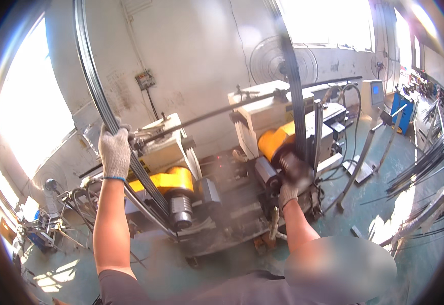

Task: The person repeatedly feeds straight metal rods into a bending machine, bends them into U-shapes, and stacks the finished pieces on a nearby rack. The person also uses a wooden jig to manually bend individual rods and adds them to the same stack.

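Observation:
My left hand (114,151), in a pale knitted glove with a blue band at the wrist, is closed around a bundle of long grey metal strips (93,76). The bundle slants from the top of the picture to a yellow machine head (173,179) with a ribbed metal spindle (181,209). My right hand (289,192), also gloved, is low beside a second yellow head (273,142). Blur and a dark round part (297,170) hide its fingers, so its grip does not show. A second upright bundle of strips (296,96) rises above it.
A dark horizontal bar (217,113) crosses behind the machine's pale housings (262,96). Hoses (356,117) hang at the right. A metal stand (366,152) and a rack of dark rods (422,168) stand farther right, near a blue cabinet (404,112). A round fan (282,66) is by the wall.

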The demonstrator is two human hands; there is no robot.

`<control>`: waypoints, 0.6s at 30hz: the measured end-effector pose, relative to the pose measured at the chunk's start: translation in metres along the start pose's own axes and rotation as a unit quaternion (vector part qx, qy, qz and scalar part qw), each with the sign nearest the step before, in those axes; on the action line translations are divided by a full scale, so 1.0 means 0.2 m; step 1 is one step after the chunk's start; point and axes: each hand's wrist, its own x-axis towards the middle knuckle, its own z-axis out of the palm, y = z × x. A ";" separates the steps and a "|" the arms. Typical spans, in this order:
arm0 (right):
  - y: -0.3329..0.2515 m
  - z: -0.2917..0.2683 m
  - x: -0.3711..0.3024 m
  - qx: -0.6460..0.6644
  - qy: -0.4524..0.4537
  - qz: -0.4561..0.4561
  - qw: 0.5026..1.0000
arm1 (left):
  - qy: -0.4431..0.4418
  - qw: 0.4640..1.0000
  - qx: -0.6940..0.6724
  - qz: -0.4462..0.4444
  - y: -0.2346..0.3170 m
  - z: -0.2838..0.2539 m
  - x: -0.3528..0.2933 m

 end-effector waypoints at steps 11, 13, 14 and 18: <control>-0.06 0.09 -0.02 0.017 0.059 0.018 0.998 | 0.016 0.998 -0.060 -0.032 -0.03 -0.05 -0.02; 0.06 -0.02 0.04 0.000 0.033 0.053 0.998 | 0.010 0.998 -0.047 -0.030 -0.07 -0.01 -0.01; 0.20 -0.09 0.11 -0.012 0.019 0.054 0.998 | 0.016 0.998 -0.058 -0.025 -0.11 -0.02 0.02; 0.39 -0.14 0.20 -0.037 -0.013 0.076 0.996 | 0.009 0.998 -0.041 -0.040 -0.06 -0.08 0.01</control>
